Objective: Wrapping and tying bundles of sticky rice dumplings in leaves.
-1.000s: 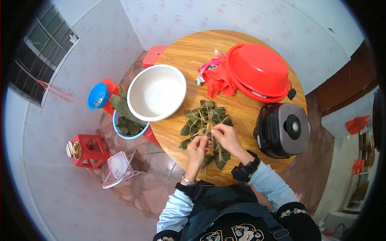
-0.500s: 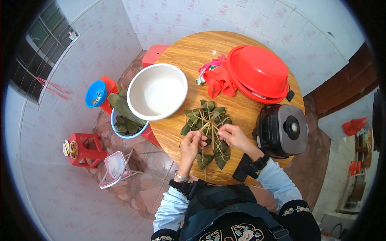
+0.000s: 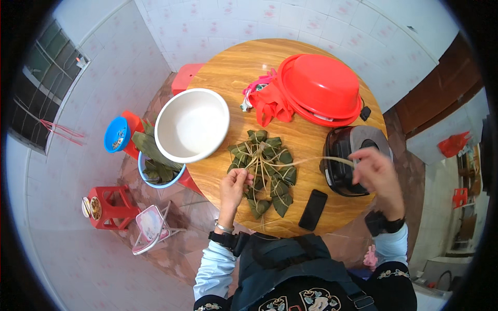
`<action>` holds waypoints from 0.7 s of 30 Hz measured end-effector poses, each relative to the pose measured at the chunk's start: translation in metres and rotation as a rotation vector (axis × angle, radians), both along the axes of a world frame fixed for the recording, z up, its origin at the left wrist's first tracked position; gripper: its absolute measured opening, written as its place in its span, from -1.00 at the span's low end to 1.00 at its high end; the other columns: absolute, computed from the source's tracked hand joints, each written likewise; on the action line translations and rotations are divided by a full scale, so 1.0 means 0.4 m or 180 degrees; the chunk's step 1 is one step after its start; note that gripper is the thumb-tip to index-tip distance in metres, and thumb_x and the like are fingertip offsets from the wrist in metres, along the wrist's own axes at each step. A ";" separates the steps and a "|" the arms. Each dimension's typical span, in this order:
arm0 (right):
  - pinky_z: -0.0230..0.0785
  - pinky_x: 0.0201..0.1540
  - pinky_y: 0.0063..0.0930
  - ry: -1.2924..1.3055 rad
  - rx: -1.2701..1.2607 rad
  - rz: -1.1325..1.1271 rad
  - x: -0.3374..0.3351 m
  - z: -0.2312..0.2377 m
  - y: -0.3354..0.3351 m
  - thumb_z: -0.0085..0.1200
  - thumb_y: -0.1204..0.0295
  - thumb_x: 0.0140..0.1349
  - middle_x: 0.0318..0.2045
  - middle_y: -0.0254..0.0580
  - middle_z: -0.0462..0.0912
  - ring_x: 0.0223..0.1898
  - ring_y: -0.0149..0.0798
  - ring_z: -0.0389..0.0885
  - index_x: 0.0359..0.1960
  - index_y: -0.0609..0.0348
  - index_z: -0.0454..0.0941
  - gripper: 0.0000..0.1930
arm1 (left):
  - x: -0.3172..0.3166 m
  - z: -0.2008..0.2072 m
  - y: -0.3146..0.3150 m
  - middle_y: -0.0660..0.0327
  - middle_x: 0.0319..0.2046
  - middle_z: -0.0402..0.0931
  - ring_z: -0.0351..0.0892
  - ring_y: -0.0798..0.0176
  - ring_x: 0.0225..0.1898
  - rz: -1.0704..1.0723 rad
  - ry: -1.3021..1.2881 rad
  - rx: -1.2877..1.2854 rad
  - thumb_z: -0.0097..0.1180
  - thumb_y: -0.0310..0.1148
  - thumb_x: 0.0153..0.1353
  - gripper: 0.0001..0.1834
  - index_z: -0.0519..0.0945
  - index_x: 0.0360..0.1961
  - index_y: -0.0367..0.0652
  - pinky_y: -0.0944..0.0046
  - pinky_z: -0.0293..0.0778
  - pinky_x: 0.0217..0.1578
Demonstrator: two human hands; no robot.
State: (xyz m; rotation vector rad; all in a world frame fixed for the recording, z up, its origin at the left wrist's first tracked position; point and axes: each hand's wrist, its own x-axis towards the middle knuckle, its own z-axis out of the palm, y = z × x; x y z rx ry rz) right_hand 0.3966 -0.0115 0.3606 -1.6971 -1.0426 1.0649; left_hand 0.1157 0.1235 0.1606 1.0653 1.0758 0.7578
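A bundle of zongzi (image 3: 281,203), green leaf-wrapped dumplings, lies on the round wooden table, their pale straw ties (image 3: 258,155) drawn together in the middle. My left hand (image 3: 233,188) is at the bundle's near left side, thumb and fingers pinched on straw ends. Out to the right, my right hand (image 3: 378,176) is raised in front of the rice cooker, slightly blurred. Its fingers are closed on a straw strip (image 3: 332,158) that stretches across from the bundle.
A white basin (image 3: 192,124) stands on the table's left, a red basin (image 3: 321,85) upside down at the back. The dark rice cooker (image 3: 337,150) is at right, a phone (image 3: 313,210) near the front edge. Left on the floor are red stools (image 3: 110,207) and a leaf-filled tub (image 3: 161,173).
My right hand has swung from the bundle out to the right, drawing one straw strip with it. My left hand stays pinched at the bundle. The phone is now uncovered.
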 end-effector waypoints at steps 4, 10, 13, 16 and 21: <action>0.36 -0.55 -0.60 0.0136 -0.1077 0.0890 -0.021 -0.324 -0.095 -0.07 0.44 0.26 -0.55 -0.28 0.59 -0.57 -0.46 0.53 -0.19 0.24 0.47 -0.83 | 0.032 -0.065 -0.029 0.28 -0.34 0.59 0.55 0.45 -0.35 -0.0099 -0.0039 0.0312 -0.09 -0.26 0.33 -0.80 0.49 -0.27 -0.16 0.49 0.43 -0.38; 0.44 -0.39 -0.46 0.0293 -0.1158 0.1323 -0.174 -0.607 -0.178 -0.07 0.36 0.25 -0.42 -0.17 0.65 -0.45 -0.30 0.62 -0.18 0.18 0.47 -0.80 | 0.055 -0.048 -0.046 0.30 -0.43 0.55 0.45 0.48 -0.49 0.0150 -0.0138 0.0214 -0.09 -0.29 0.33 -0.80 0.46 -0.23 -0.19 0.50 0.38 -0.42; 0.44 -0.26 -0.35 -0.0763 -0.0760 0.1687 -0.188 -0.588 -0.122 -0.05 0.31 0.22 -0.34 -0.13 0.65 -0.32 -0.16 0.64 -0.16 0.17 0.48 -0.76 | 0.033 -0.035 -0.037 0.31 -0.52 0.51 0.39 0.49 -0.58 0.0052 -0.0185 0.0111 -0.08 -0.30 0.33 -0.80 0.47 -0.21 -0.21 0.51 0.34 -0.49; 0.43 -0.23 -0.32 -0.1052 -0.0276 0.1450 -0.186 -0.520 -0.027 -0.02 0.34 0.21 -0.32 -0.02 0.64 -0.26 -0.08 0.63 -0.16 0.18 0.49 -0.76 | 0.013 -0.027 -0.031 0.33 -0.59 0.46 0.37 0.49 -0.60 -0.0112 -0.0195 -0.0010 -0.06 -0.33 0.31 -0.81 0.48 -0.19 -0.23 0.52 0.32 -0.54; 0.43 -0.29 -0.37 -0.0682 0.0113 0.0996 -0.196 -0.455 0.122 0.03 0.39 0.18 -0.37 -0.02 0.62 -0.34 -0.13 0.63 -0.16 0.21 0.49 -0.77 | -0.002 -0.020 -0.020 0.27 -0.55 0.51 0.45 0.43 -0.55 -0.0329 -0.0308 -0.0085 -0.05 -0.35 0.31 -0.81 0.47 -0.19 -0.26 0.48 0.39 -0.48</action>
